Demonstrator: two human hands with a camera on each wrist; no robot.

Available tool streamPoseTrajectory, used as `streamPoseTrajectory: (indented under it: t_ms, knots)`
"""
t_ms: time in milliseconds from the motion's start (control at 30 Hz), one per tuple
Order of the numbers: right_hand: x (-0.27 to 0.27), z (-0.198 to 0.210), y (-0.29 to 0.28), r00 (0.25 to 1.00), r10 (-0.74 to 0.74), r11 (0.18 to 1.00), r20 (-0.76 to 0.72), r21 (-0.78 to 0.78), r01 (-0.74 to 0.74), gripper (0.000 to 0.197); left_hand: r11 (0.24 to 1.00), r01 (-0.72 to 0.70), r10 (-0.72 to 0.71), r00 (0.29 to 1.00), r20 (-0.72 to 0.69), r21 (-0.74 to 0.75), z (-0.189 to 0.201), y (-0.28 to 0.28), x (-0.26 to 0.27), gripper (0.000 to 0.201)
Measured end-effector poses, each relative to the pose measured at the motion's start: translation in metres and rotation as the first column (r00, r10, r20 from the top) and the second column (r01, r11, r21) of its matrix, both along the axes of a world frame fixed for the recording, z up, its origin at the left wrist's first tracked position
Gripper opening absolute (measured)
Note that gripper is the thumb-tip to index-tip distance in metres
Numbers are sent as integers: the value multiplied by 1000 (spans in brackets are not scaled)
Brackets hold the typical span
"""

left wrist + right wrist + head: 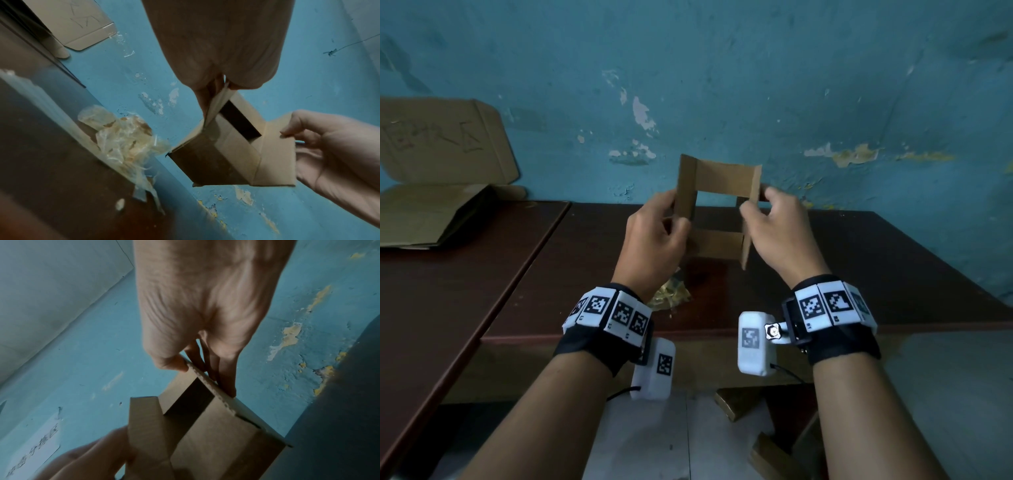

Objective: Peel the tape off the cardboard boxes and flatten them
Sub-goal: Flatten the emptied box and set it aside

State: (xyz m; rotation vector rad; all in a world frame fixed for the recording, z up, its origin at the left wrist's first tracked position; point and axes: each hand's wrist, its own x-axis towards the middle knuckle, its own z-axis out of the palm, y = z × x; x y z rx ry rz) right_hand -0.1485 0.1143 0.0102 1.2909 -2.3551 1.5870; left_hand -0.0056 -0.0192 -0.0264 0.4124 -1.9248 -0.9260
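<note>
**Open box held aloft between both hands**

The box [717, 209] is a small cardboard sleeve, open at both ends, held in the air above the worktop [859, 274] and in front of a blue wall [722, 85] with flaking paint. Its flaps stand out from the body.

The left hand [654, 236] grips the box's left side. The left wrist view shows the left fingers [202, 97] curled round a flap edge, thumb on one face and fingers on the other, the card pinched between them.

The right hand [774, 226] grips the right side. In the right wrist view, the right fingers [226, 378] lie pressed together along the outer face of a flap, with the thumb on the opposite face, so that the corrugated edge is pinched between them.

Below the left fingers, and nearer the person, a crumpled wad of clear tape [123, 139] lies on the worktop, with brown paper scraps stuck in it. It is apart from the box.

Far to the left of the left fingers, flattened cardboard [431, 212] rests on an adjoining surface, with one sheet [445, 140] bearing handwritten marks leaning against the wall.
</note>
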Motion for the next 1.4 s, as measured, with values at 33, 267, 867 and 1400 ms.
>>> streamPoseTrajectory:
  t_ms: [33, 267, 867, 1400]
  knots:
    - [-2, 0, 2, 1000, 0, 1000, 10, 5, 0, 24, 1000, -2, 2, 1000, -12, 1, 0, 0, 1, 40]
    - [-3, -4, 3, 997, 64, 998, 41, 7, -64, 18, 999, -2, 0, 999, -54, -32, -3, -2, 6, 68]
    - [13, 2, -6, 999, 7, 994, -54, -108, -13, 87, 890, 47, 82, 962, 260, -453, -9, -16, -4, 28]
    - [15, 10, -2, 808, -442, 866, -389, 49, 497, 45, 810, 13, 111, 978, 175, -587, -2, 8, -10, 35]
